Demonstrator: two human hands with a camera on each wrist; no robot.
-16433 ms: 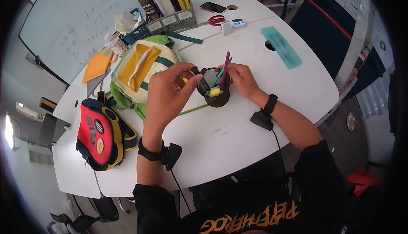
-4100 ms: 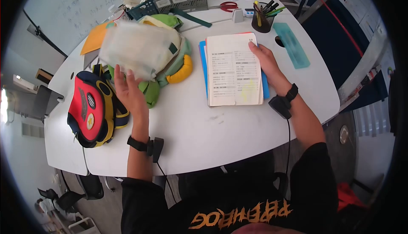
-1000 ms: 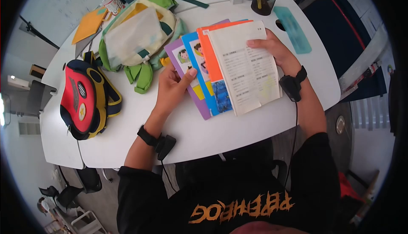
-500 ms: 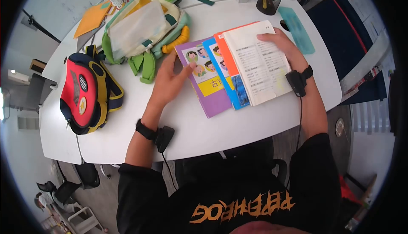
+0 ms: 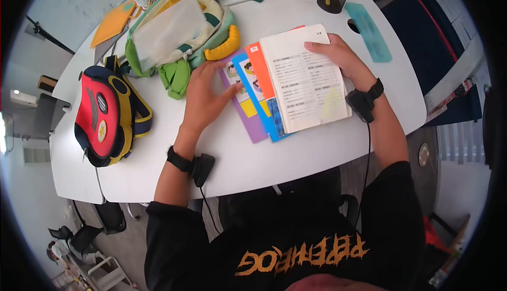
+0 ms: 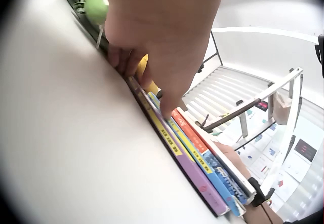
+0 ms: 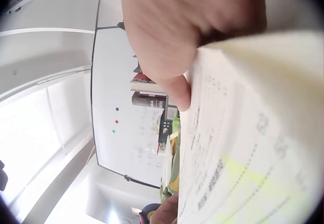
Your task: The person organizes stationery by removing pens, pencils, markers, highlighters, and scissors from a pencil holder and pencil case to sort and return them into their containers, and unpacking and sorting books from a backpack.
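A fanned stack of books lies at the middle of the table. On top is a white book (image 5: 306, 82) open to printed text; an orange one (image 5: 259, 66), a blue one (image 5: 269, 122) and a purple book (image 5: 247, 119) show at its left. My right hand (image 5: 348, 61) grips the white book's right edge, thumb on the page; the fingers beneath are hidden. My left hand (image 5: 206, 98) holds the purple book's left edge, thumb over its cover beside the blue book. In the left wrist view, my left hand (image 6: 157, 36) reaches over the spines, fingers bent at the purple book (image 6: 197, 178).
A green and cream bag (image 5: 208, 13) with a translucent sheet (image 5: 169, 32) on it lies behind my left hand. The red backpack (image 5: 103, 114) is at the left. A black pen holder (image 5: 331, 0) and a teal case (image 5: 369, 32) stand beyond my right hand.
The white, orange and blue books have shifted left over the purple one, narrowing the fan. My right hand has moved left with them, and my left hand lies slightly further left.
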